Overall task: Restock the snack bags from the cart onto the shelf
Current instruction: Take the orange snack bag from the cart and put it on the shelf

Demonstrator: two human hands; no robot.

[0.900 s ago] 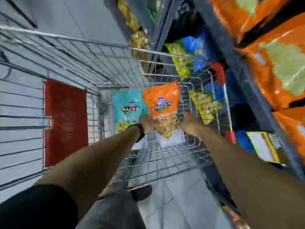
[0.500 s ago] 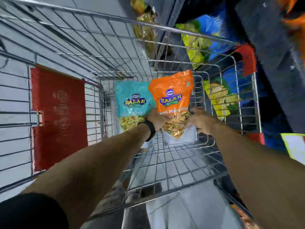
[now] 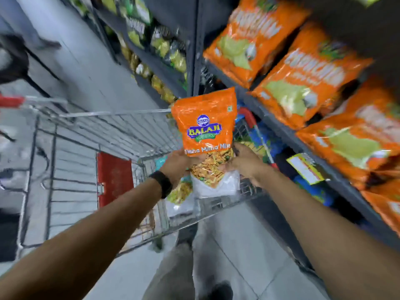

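An orange Balaji snack bag (image 3: 205, 128) is held upright above the wire cart (image 3: 91, 135), gripped at its lower clear part from both sides. My left hand (image 3: 176, 164), with a black wristband, holds its left edge. My right hand (image 3: 244, 162) holds its right edge. A teal snack bag (image 3: 160, 162) stays in the cart, mostly hidden behind my left hand. The shelf (image 3: 279, 131) runs along the right, holding a row of large orange bags (image 3: 303, 87).
The cart has a red panel (image 3: 113, 178) and red handle corners (image 3: 249, 116). Blue and yellow packets (image 3: 259, 144) fill the lower shelf behind the cart. A yellow price tag (image 3: 305, 168) hangs on the shelf edge. Green packets (image 3: 138, 29) stand further down the aisle. Grey floor lies below.
Both hands have lifted the orange bag up out of the cart toward the shelf. The view has swung up and right, bringing the shelf's orange bags into sight.
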